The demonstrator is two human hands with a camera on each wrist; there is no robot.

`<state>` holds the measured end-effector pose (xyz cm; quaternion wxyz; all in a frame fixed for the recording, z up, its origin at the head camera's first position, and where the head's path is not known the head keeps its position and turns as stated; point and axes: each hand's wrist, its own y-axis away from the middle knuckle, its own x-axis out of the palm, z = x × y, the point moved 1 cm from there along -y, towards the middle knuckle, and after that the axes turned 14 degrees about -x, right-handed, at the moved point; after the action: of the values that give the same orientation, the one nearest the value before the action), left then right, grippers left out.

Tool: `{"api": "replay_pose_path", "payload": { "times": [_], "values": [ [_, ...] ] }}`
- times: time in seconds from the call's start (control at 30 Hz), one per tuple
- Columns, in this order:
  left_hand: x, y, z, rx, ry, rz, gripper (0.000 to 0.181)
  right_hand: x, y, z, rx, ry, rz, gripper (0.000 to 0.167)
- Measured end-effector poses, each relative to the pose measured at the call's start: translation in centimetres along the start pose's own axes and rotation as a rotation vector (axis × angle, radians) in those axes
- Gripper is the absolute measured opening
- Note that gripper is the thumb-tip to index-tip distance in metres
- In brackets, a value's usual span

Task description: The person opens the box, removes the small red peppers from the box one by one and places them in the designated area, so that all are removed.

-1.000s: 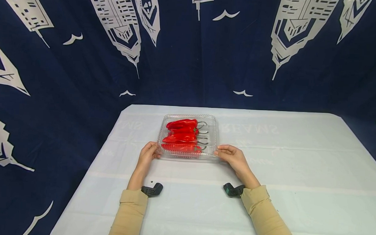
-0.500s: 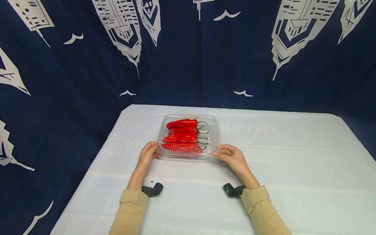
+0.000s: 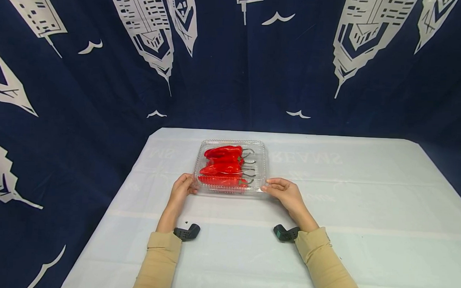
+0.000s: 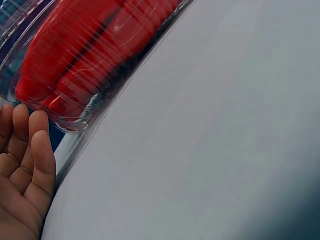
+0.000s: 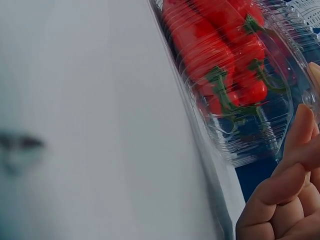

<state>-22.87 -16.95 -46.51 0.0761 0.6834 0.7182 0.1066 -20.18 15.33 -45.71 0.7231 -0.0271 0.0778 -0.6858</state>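
Note:
A clear plastic clamshell container [image 3: 260,162] sits toward the back of the white table, its lid over several red peppers [image 3: 222,170] with thin green stems pointing right. My left hand [image 3: 183,187] holds its front left corner. Gently curled fingers [image 4: 40,122] meet the rim in the left wrist view, where the thumb is out of sight. At the front right corner, my right hand [image 3: 284,192] pinches the rim between thumb and fingers. The right wrist view has the ribbed side wall [image 5: 235,150] and stems [image 5: 220,82] close by.
White cloth covers the table [image 3: 366,199], whose far edge runs just behind the container. Behind it hangs a dark blue curtain [image 3: 217,88] with white building prints. A black wrist device sits on each forearm, near the tan sleeves [image 3: 159,260].

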Motion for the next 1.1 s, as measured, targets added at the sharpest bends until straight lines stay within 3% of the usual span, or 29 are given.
{"api": "replay_pose_path", "payload": {
  "times": [0.43, 0.9, 1.1],
  "values": [
    [0.0, 0.1, 0.0, -0.012, -0.015, -0.004, 0.019, 0.1, 0.2, 0.0, -0.018, -0.024, 0.000, 0.040],
    [0.0, -0.3, 0.3, 0.005, -0.026, -0.025, 0.017, 0.0, 0.0, -0.4, -0.082, 0.009, 0.072, 0.044],
    [0.0, 0.0, -0.1, -0.008, -0.018, -0.001, 0.016, 0.1, 0.2, 0.8, -0.071, -0.010, 0.091, 0.045]
  ]
}}
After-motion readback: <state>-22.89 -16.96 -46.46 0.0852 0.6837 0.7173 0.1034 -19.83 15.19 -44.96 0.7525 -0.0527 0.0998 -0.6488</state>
